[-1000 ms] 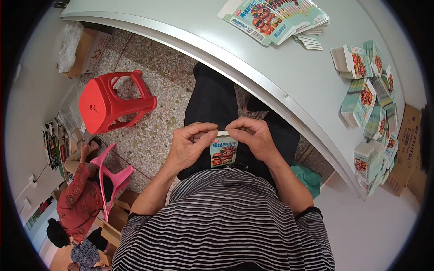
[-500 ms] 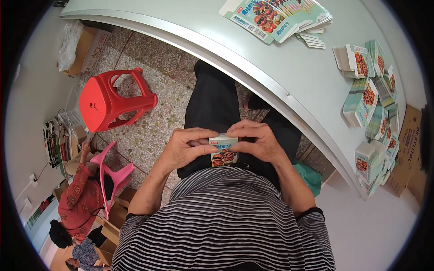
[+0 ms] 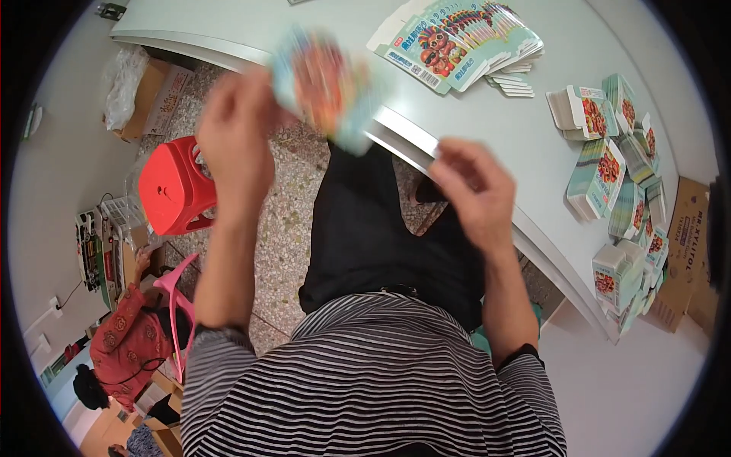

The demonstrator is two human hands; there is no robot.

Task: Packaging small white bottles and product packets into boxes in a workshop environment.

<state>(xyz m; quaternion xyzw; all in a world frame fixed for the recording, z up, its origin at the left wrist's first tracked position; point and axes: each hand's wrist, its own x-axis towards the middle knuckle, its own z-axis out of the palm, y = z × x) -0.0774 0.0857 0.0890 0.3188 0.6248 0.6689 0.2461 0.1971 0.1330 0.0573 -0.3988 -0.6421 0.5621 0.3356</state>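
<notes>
My left hand (image 3: 240, 126) is raised over the table edge, its fingers closed on a flat printed carton (image 3: 324, 87) in pale green with a red cartoon picture. Motion blurs the carton, and I cannot tell if it is one piece or several together. To the right, my right hand (image 3: 481, 190) hovers at the table's near edge, fingers loosely bent and apart, with nothing in it. Beyond, a fanned-out spread of the same flat cartons (image 3: 434, 49) lies on the table (image 3: 487, 126).
At the table's right side stand several bundles of cartons (image 3: 598, 179), beside a brown cardboard box (image 3: 685, 236). A red stool (image 3: 167, 186) is on the floor at left. Further back, a person in a red patterned top (image 3: 126, 343) sits near a pink chair (image 3: 179, 297).
My hands have come apart from above my lap. The left has swung up and left with the carton; the right has let go and moved up and right.
</notes>
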